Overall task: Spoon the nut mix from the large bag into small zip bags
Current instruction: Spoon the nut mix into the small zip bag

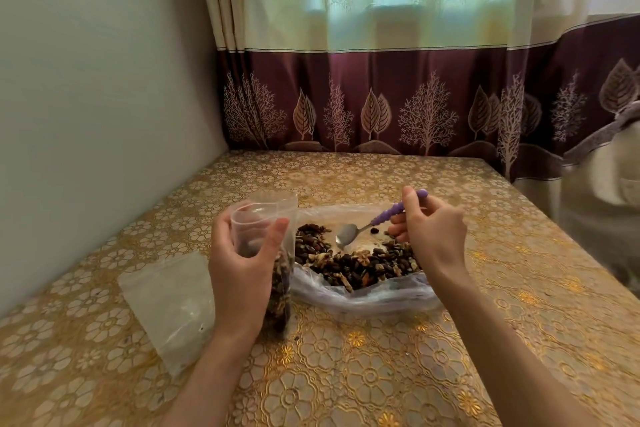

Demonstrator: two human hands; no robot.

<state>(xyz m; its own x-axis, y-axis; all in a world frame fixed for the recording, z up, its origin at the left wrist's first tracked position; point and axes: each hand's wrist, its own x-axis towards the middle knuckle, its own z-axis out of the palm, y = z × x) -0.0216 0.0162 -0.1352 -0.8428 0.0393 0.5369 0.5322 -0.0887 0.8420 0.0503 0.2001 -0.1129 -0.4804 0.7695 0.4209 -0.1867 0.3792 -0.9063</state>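
Note:
My left hand (242, 270) grips a small clear zip bag (273, 218), held upright with its mouth open and its lower part filled with nut mix. To its right lies the large clear bag (363, 298), spread open on the table with a dark pile of nut mix (356, 263) in it. My right hand (433, 236) holds a spoon (348, 234) by its purple handle. The metal bowl of the spoon looks empty and hovers just above the nut pile, between the two bags.
A stack of empty small zip bags (173, 305) lies flat on the table to the left of my left hand. The table (346, 374) has a gold floral cover, meets a wall on the left and a maroon curtain (381, 104) at the back.

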